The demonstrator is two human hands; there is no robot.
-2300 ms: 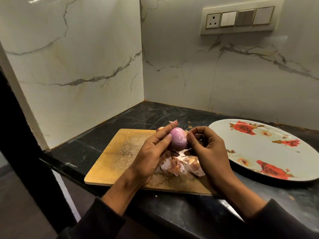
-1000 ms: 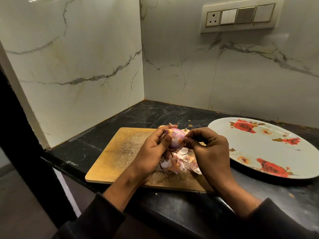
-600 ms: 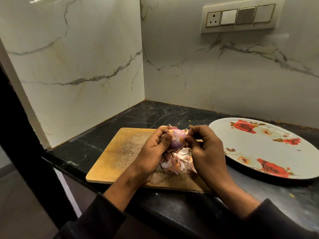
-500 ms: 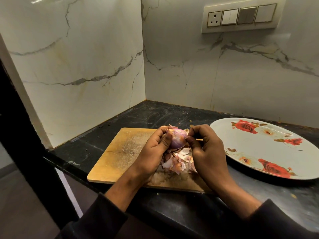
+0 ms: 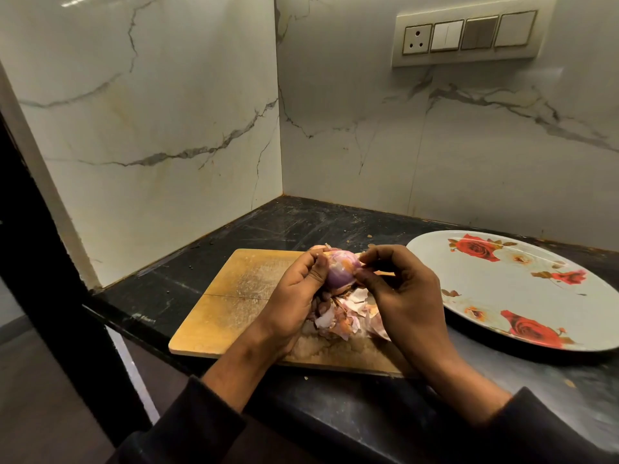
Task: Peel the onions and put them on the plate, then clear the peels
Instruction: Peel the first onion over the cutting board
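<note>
The left hand (image 5: 294, 296) holds the onion (image 5: 341, 272) just above the far part of the cutting board (image 5: 234, 296), fingers curled round its left side. This grip fixes the bulb and leaves its right face exposed for stripping. The right hand (image 5: 402, 296) meets the onion from the right; its thumb and fingertips are pinched together on a scrap of skin at the bulb's surface. Most of the visible surface is smooth and purple, with pale orange patches of skin remaining near the top, so the peeling step is judged nearly complete for this onion.

The peels (image 5: 345, 313) lie in a loose heap on the board, directly beneath the two hands. Working over the heap keeps falling scraps on the board, which simplifies later clearing. A few small flecks rest on the dark desk (image 5: 284, 222) beyond the board.

The plate (image 5: 435, 259), printed with red roses, sits on the desk just right of the board, within short reach of the right hand. No onion lies on it yet. No further onions can be identified; the hands hide part of the board.
</note>
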